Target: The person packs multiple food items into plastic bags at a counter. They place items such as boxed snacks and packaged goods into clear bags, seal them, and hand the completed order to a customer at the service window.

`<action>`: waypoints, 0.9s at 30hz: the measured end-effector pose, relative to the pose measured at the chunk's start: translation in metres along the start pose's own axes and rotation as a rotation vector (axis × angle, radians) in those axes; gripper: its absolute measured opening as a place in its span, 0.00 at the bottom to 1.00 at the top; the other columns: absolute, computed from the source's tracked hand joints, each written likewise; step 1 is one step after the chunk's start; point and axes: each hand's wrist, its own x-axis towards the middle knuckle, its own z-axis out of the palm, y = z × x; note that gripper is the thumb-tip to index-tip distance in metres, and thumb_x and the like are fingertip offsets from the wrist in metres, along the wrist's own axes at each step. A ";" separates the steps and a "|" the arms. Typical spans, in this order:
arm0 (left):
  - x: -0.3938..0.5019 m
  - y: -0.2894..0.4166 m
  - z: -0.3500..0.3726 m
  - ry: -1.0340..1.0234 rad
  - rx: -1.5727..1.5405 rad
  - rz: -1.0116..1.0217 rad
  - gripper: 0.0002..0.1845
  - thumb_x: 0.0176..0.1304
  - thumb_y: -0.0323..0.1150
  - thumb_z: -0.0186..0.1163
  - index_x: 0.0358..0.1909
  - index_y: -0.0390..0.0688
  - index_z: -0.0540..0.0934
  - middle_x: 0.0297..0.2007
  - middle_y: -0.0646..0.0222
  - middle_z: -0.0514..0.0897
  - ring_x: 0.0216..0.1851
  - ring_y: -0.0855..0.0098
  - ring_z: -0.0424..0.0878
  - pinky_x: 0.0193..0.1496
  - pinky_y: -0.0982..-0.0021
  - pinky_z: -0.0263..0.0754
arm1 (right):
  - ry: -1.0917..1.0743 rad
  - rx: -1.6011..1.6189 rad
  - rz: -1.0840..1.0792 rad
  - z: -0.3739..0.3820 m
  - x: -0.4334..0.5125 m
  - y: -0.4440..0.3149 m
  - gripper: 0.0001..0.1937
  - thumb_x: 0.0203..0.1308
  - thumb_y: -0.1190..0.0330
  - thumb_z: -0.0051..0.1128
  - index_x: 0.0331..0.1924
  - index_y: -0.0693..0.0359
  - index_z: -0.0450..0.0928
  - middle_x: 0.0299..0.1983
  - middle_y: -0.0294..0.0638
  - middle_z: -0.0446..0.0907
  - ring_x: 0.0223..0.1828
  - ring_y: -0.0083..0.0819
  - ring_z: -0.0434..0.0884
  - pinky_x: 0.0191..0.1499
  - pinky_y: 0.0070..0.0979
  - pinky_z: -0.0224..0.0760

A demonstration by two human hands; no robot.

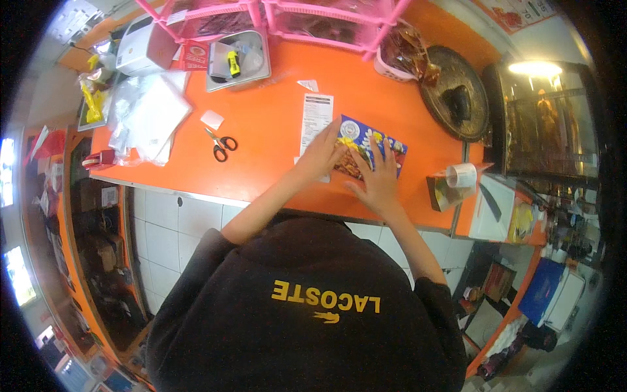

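Note:
A blue printed packet or card with pictures of food (355, 164) lies on the orange counter (264, 137) in front of me. My left hand (321, 154) is at its left edge, fingers bent over the corner; whether it grips the packet is unclear. My right hand (377, 176) rests on the packet's right half with fingers spread. A long printed paper slip (317, 115) lies flat just left of the packet, partly under my left hand. Black-handled scissors (220, 146) lie farther left, a small white paper piece (212, 119) beside them.
A metal tray (267, 73) holds a yellow highlighter (233, 63). White sheets and clear plastic (152, 117) lie at left, near a red stapler (99, 159). Pink racks (323, 41) stand behind. At right are a round dark tray (431, 93), a paper roll (461, 175) and a knife (490, 202).

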 end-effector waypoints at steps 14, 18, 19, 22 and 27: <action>-0.090 -0.113 -0.237 0.638 -0.293 -0.428 0.18 0.70 0.37 0.47 0.57 0.38 0.69 0.56 0.56 0.71 0.57 0.60 0.73 0.58 0.60 0.66 | 0.335 0.167 0.468 -0.019 0.007 -0.024 0.25 0.70 0.59 0.48 0.67 0.62 0.64 0.69 0.64 0.55 0.71 0.59 0.55 0.70 0.49 0.51; -0.158 -0.198 -0.387 0.709 0.797 -0.431 0.07 0.65 0.31 0.51 0.38 0.39 0.77 0.36 0.57 0.80 0.44 0.53 0.77 0.45 0.56 0.73 | 0.341 0.269 0.258 -0.017 0.053 -0.083 0.22 0.69 0.65 0.49 0.63 0.65 0.67 0.68 0.58 0.59 0.70 0.55 0.59 0.69 0.45 0.54; -0.167 -0.215 -0.406 0.565 0.806 -0.394 0.07 0.65 0.32 0.52 0.39 0.41 0.77 0.36 0.59 0.80 0.44 0.54 0.77 0.45 0.56 0.73 | 0.329 0.300 0.183 -0.013 0.070 -0.104 0.21 0.69 0.66 0.48 0.63 0.66 0.68 0.68 0.56 0.61 0.69 0.53 0.60 0.69 0.43 0.55; -0.173 -0.250 -0.449 0.156 0.902 -0.392 0.07 0.65 0.37 0.55 0.40 0.48 0.79 0.35 0.68 0.81 0.43 0.63 0.79 0.45 0.60 0.73 | 0.222 0.302 0.034 0.009 0.126 -0.185 0.19 0.65 0.68 0.52 0.57 0.67 0.72 0.66 0.56 0.63 0.67 0.53 0.63 0.68 0.44 0.55; -0.155 -0.262 -0.474 -0.083 0.956 -0.080 0.08 0.60 0.40 0.60 0.38 0.51 0.81 0.38 0.75 0.79 0.47 0.70 0.75 0.48 0.64 0.70 | 0.110 0.586 -0.213 0.068 0.239 -0.318 0.17 0.61 0.68 0.56 0.53 0.63 0.75 0.62 0.54 0.67 0.63 0.51 0.67 0.65 0.43 0.60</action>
